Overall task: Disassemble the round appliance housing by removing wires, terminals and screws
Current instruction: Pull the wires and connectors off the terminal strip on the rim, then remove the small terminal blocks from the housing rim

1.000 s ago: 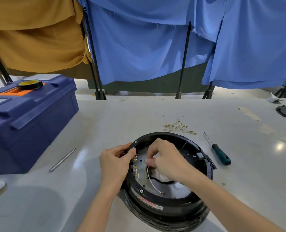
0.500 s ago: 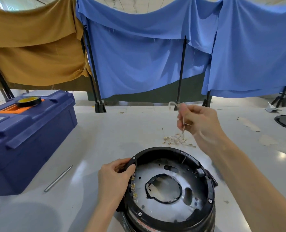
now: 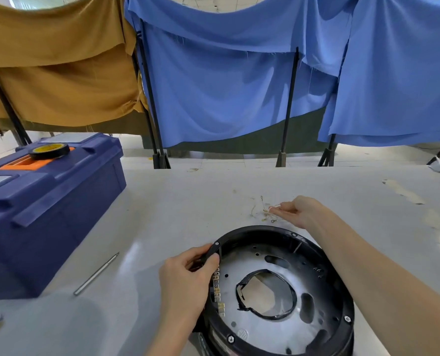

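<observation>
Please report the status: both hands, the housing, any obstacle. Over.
Left hand grips housing rim. Right hand over wire pile on table, grip unclear. Rim screws not yet out. Only right forearm crosses housing.

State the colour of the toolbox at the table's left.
Dark blue toolbox with an orange lid inset, seen in the head view.
</observation>
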The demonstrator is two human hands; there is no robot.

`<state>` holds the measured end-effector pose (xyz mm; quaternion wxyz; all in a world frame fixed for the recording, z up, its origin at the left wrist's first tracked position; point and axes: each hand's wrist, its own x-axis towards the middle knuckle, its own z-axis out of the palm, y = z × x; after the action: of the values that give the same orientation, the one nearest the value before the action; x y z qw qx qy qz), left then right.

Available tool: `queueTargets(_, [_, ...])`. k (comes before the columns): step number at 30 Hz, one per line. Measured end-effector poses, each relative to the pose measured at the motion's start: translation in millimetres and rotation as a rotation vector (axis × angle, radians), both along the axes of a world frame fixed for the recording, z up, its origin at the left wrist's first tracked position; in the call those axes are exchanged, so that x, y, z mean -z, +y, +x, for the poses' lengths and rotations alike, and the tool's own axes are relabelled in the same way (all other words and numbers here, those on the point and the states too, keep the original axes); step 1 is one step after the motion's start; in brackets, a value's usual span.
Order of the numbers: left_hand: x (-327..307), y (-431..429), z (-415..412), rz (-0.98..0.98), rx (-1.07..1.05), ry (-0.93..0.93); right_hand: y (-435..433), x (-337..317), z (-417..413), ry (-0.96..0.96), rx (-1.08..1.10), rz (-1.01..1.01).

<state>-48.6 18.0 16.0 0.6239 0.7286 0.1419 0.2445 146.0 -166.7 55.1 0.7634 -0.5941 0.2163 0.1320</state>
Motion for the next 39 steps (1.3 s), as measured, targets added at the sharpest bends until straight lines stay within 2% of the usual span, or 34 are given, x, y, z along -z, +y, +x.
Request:
queueTargets(3, [-0.5, 0.2, 0.4, 0.004, -0.008, 0.003, -1.5, 4.0, 3.0, 0.038, -0.030, -0.071])
queueTargets(9, [-2.8, -1.2, -1.3, -0.003, -0.019, 0.005, -8.8, -0.4, 0.8, -0.105, 0.051, -0.182])
queueTargets(14, [-4.0, -1.4, -2.3, -0.016, -0.020, 0.017, -25.8, -16.1, -20.2, -0.188, 0.075, -0.398])
queueTargets(16, [-4.4, -1.5, -2.6, -0.029, -0.023, 0.021, -35.2, -22.2, -36.8, -0.283, -0.052, -0.474])
queueTargets(19, [-4.1, -1.0, -3.5, -0.036, -0.023, 0.029, -47.8, -23.1, -70.1, -0.399, -0.373, -0.647])
queueTargets(21, [-4.5, -0.8, -3.8, -0.032, -0.018, 0.032, -50.4, -18.6, -89.4, -0.441, -0.479, -0.727])
queueTargets(25, [-6.6, -0.8, -4.7, -0.032, 0.004, 0.028, -42.7, -1.7, -113.5, -0.527, -0.541, -0.719])
queueTargets(30, [-13.9, 4.6, -7.2, 0.022, -0.029, 0.066, -31.3, 6.3, -122.8, -0.544, -0.437, -0.629])
queueTargets(33, [-22.8, 9.9, -6.2, 0.175, -0.036, 0.173, -23.0, 9.5, -120.1, -0.490, -0.402, -0.594])
queueTargets(36, [-31.5, 6.2, -4.6, 0.610, -0.015, 0.304, -13.8, 10.4, -119.5, -0.449, -0.354, -0.510])
queueTargets(38, [-34.4, -6.0, -2.5, 0.856, 0.016, 0.212, -8.4, 10.0, -120.7, -0.413, -0.326, -0.427])
queueTargets(39, [-36.2, -16.2, -0.7, 0.914, 0.053, 0.136, -6.2, 9.5, -121.2, -0.389, -0.314, -0.383])
